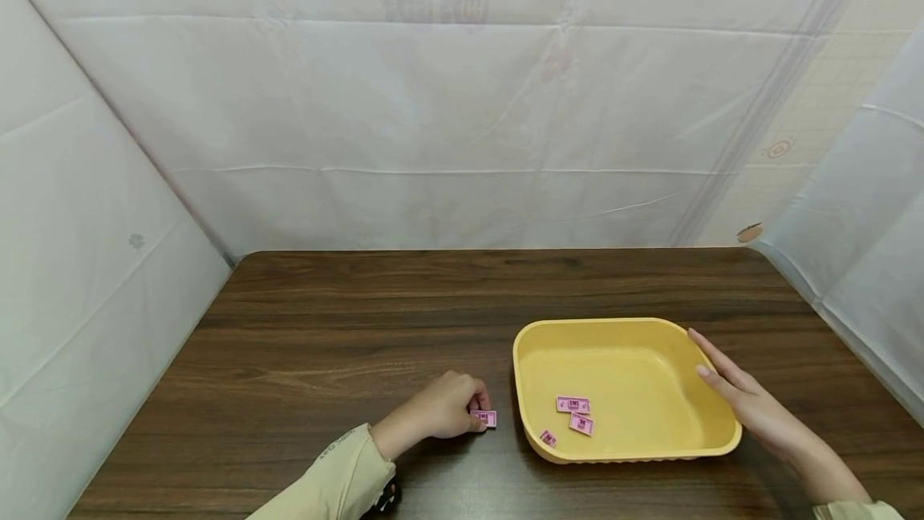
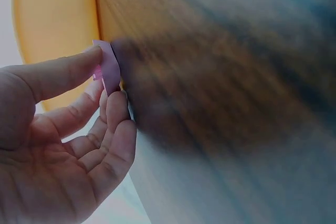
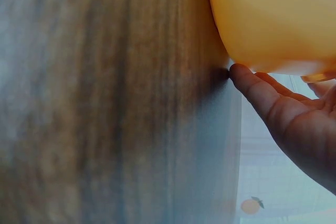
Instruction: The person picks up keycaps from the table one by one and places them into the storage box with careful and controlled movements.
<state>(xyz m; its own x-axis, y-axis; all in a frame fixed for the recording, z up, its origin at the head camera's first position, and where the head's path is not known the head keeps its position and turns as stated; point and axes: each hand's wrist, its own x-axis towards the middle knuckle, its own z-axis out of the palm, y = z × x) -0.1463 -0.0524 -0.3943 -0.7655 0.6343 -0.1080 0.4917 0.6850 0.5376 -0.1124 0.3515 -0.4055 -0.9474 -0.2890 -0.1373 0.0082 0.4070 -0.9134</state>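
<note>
Left of the yellow basin, my left hand (image 1: 453,406) pinches a small pink printed slip (image 1: 488,419) close over the table. In the left wrist view the slip (image 2: 109,69) is bent between thumb and fingertips. My right hand (image 1: 758,408) rests with straight fingers against the right side of the yellow basin (image 1: 628,456), its thumb at the rim. From the right wrist view, the fingers (image 3: 257,90) touch the basin's outer wall (image 3: 278,30). Inside the basin, toward its left front, lie three pink slips (image 1: 573,404), two of them touching or overlapping.
Beneath everything is a dark wood-grain table (image 1: 325,327). A pale patterned cloth (image 1: 447,127) hangs behind it, with more cloth along the left and right sides. A black item (image 1: 390,496) shows at the left sleeve's cuff.
</note>
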